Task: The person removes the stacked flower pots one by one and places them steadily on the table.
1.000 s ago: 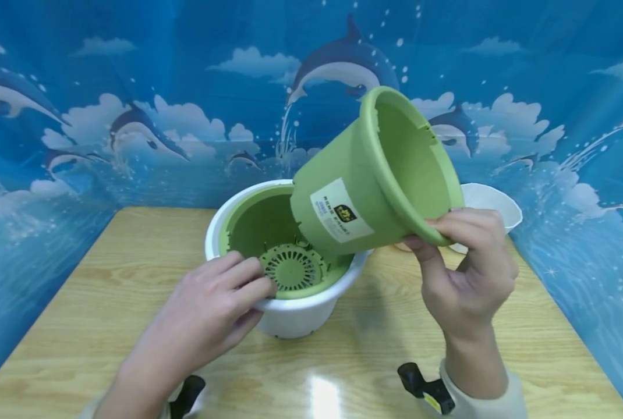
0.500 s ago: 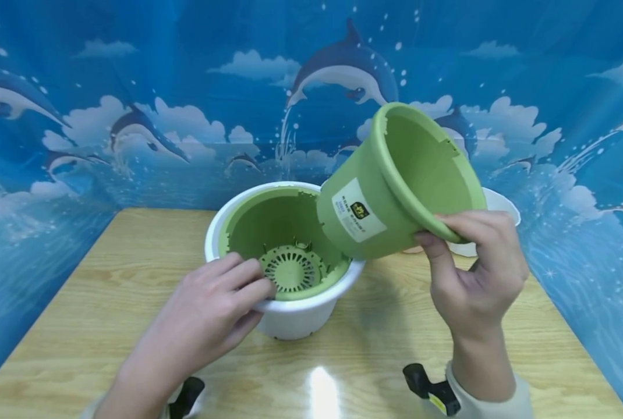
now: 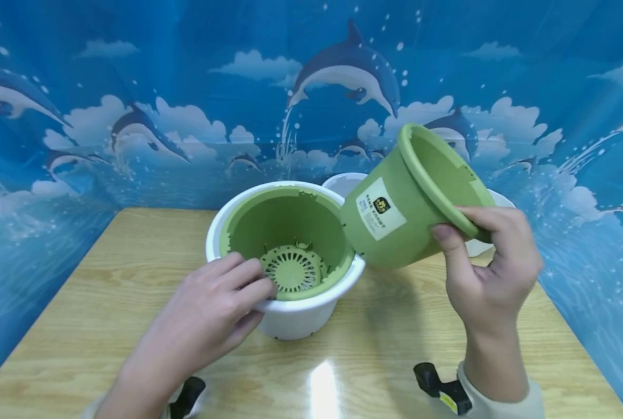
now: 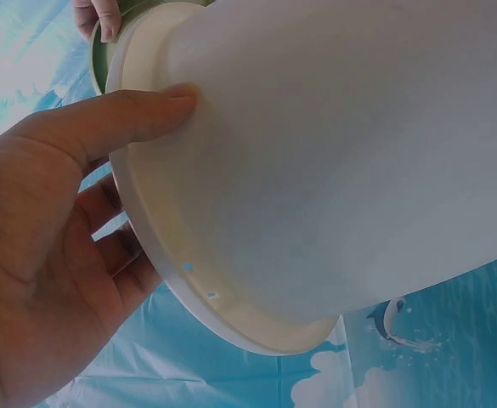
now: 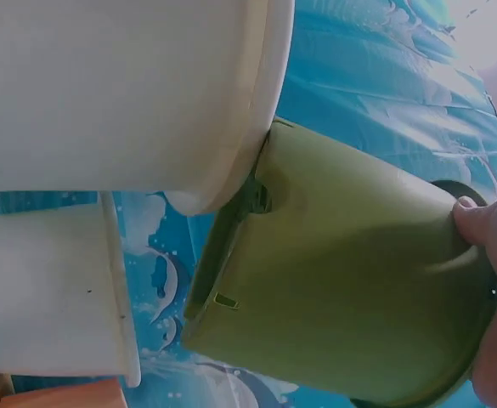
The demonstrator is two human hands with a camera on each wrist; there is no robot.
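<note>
A person's left hand (image 3: 222, 297) grips the near rim of a large white flowerpot (image 3: 298, 321), thumb against the outer wall. This pot stands upright on the wood-grain bench (image 3: 133, 262), with a green flowerpot liner (image 3: 269, 224), slotted at its base, nested inside. The right hand (image 3: 492, 270) pinches the rim of a second green flowerpot (image 3: 415, 205), raised and tilted, its mouth up and to the right; its base lies at the white rim, contact uncertain. A printed label (image 3: 390, 218) marks its side. Behind stand a white pot (image 3: 344, 184) and another white vessel (image 3: 501, 199), before a dolphin-print backdrop (image 3: 186, 58).
</note>
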